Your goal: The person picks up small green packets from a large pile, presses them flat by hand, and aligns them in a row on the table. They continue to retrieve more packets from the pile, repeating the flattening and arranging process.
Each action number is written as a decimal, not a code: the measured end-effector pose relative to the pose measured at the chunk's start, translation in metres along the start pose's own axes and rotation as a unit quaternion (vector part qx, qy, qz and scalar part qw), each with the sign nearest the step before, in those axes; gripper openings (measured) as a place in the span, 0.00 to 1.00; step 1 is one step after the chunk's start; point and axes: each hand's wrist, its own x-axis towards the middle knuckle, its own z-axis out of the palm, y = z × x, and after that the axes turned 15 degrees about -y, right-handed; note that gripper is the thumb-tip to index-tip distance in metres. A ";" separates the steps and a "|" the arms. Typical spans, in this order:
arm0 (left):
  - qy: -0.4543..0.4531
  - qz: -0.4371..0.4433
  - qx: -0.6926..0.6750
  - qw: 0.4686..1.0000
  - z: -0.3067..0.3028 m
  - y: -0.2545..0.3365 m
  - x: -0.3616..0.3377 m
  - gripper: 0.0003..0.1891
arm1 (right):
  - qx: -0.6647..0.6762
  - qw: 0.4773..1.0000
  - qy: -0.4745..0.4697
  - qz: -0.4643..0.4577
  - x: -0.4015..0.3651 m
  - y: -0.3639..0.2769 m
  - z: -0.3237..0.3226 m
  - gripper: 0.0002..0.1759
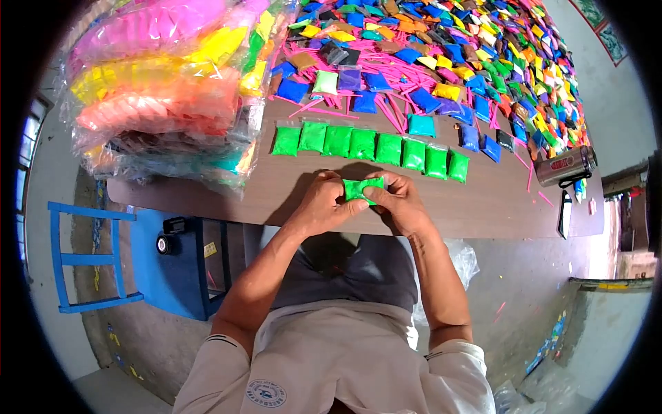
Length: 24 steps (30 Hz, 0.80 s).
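Observation:
Between my two hands is a small green packet (354,188), held just above the near edge of the brown table (289,181). My left hand (323,205) pinches its left end, thumb along the lower side. On the right end, my right hand (400,202) grips with the thumb pressed on the packet's face. Just beyond my fingers, a row of several similar green packets (362,145) lies side by side on the tabletop. A teal packet (421,125) lies behind that row.
Many coloured packets (483,55) and pink sticks (386,69) cover the table's far side. Bulky plastic bags of coloured packets (158,103) stand at left. A metal flask (565,167) and a phone-like dark object (565,214) lie at right. A blue chair (89,259) stands lower left.

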 end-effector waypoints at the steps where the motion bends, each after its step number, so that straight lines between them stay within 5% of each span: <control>1: 0.009 0.007 -0.012 1.000 0.001 0.000 0.001 0.19 | 0.023 1.000 0.011 0.010 -0.003 -0.012 0.008 0.09; 7: 0.039 0.021 -0.056 0.997 0.008 -0.005 0.003 0.20 | 0.025 0.999 0.001 0.026 -0.003 -0.008 0.013 0.09; 14: 0.046 0.050 0.061 0.996 0.008 -0.005 0.001 0.20 | 0.021 0.999 -0.004 0.039 0.011 -0.001 0.008 0.09; 17: 0.050 -0.009 -0.133 0.990 0.007 0.003 0.003 0.22 | 0.067 0.998 0.007 0.013 0.006 0.000 0.012 0.08; 20: 0.059 0.007 -0.136 0.989 0.011 -0.006 0.005 0.24 | 0.087 0.996 0.026 -0.003 -0.003 0.000 0.020 0.09; 24: 0.061 0.046 0.010 0.997 0.008 -0.003 0.004 0.28 | 0.003 0.999 0.028 -0.040 -0.004 0.008 0.011 0.07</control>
